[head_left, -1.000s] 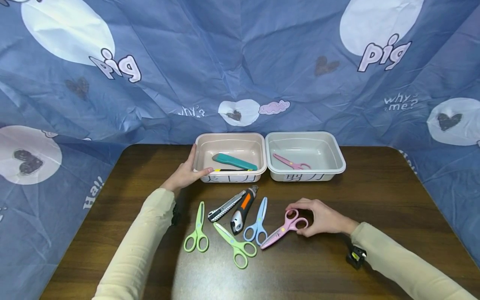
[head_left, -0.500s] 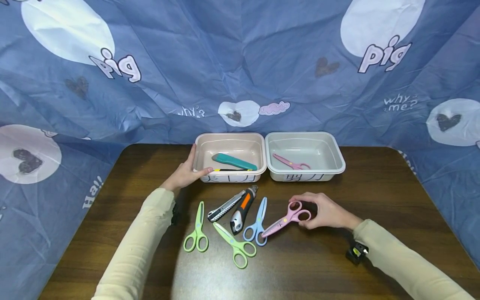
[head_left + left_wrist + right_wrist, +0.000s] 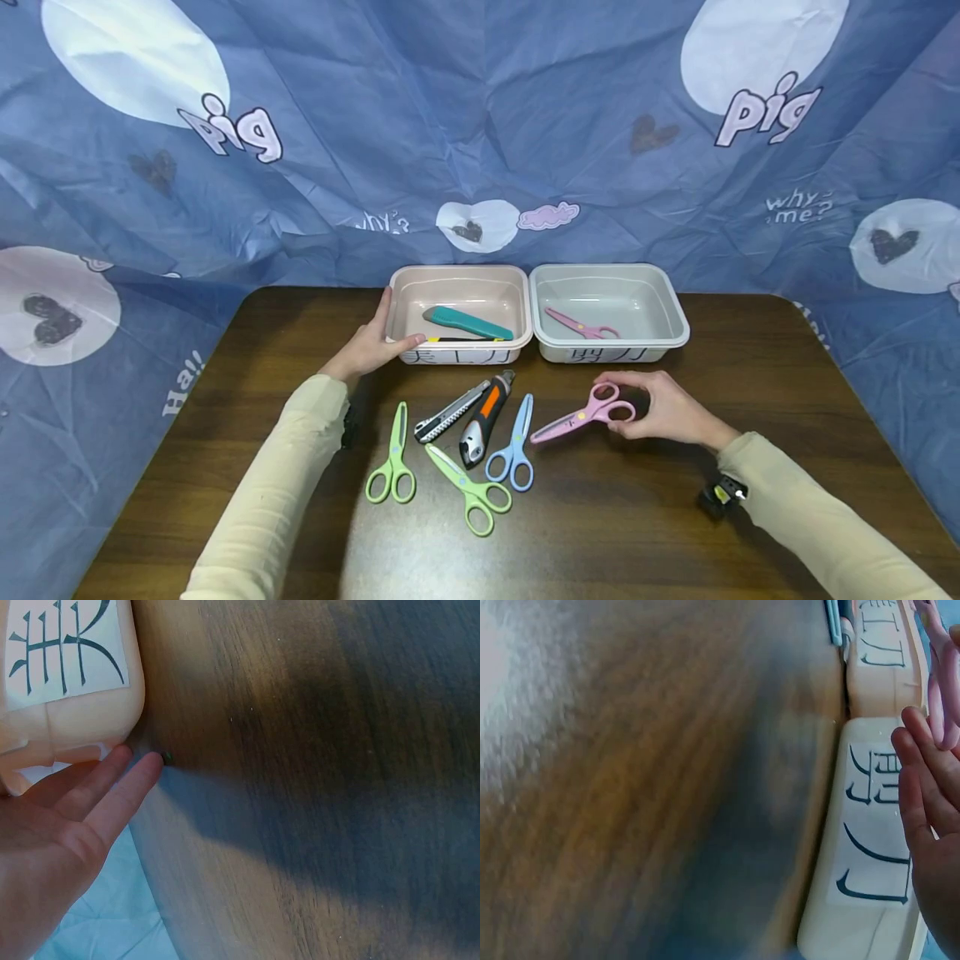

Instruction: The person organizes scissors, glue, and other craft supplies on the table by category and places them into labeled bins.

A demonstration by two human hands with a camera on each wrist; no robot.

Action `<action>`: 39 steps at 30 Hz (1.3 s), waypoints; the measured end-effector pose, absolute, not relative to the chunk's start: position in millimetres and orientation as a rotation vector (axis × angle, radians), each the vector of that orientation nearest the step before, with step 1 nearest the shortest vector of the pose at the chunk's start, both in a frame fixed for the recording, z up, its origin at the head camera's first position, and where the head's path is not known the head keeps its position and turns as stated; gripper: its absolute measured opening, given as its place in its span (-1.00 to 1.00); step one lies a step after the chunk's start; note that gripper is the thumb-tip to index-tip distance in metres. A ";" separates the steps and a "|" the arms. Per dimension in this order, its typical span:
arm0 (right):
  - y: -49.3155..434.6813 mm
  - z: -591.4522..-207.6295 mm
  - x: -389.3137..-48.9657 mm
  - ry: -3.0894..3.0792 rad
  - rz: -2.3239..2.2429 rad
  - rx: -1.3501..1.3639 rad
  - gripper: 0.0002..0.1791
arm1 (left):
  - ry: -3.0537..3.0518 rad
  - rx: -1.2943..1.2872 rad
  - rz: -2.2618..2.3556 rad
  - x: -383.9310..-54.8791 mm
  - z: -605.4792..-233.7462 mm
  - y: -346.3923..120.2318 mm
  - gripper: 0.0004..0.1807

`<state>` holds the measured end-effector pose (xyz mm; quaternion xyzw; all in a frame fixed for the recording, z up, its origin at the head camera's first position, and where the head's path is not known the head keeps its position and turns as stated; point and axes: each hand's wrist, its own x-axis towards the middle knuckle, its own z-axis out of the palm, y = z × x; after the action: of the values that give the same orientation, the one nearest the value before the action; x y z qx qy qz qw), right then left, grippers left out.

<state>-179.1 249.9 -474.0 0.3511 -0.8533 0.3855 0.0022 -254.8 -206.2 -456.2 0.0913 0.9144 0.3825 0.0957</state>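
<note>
My left hand [image 3: 367, 346] rests against the left end of the beige bin [image 3: 468, 357], thumb along the front rim. In the left wrist view, that hand's fingers [image 3: 124, 796] lie straight beside the bin. Between right thumb and fingers, my right hand [image 3: 667, 410] pinches pink scissors [image 3: 581, 415] by the handle loops. The blades point left, near the blue scissors [image 3: 513, 454]. In the right wrist view, the scissors' handle [image 3: 949, 682] shows at the upper right, level with the bins. The grey bin [image 3: 609, 353] stands just beyond this hand.
Green scissors [image 3: 392, 467], a second green pair [image 3: 472, 496], a silver box cutter [image 3: 448, 415] and an orange-and-black box cutter [image 3: 483, 425] lie on the wooden table [image 3: 645, 533]. A teal cutter [image 3: 471, 322] is in the beige bin, smaller pink scissors [image 3: 577, 325] in the grey one.
My right hand has carried the pink scissors up and away from me, slightly rightward, towards the grey bin. The scissors have swung nearer to level. My left hand has stayed in place.
</note>
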 end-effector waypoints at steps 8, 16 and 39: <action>258.9 -465.1 -183.5 -2.661 1.215 1.030 -0.37 | 2.696 0.251 1.146 -254.3 -455.5 -205.7 0.18; 263.3 -451.1 -188.3 -2.615 1.149 0.937 -0.36 | 2.706 0.246 1.132 -253.4 -453.4 -206.3 0.19; 274.9 -430.4 -212.9 -2.626 1.158 0.607 -0.43 | 2.701 0.263 1.141 -253.4 -453.4 -204.6 0.18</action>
<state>-212.9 274.9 -430.4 0.2059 -0.8903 0.3926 0.1040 -253.4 -204.6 -453.4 0.0888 0.9131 0.3856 0.0986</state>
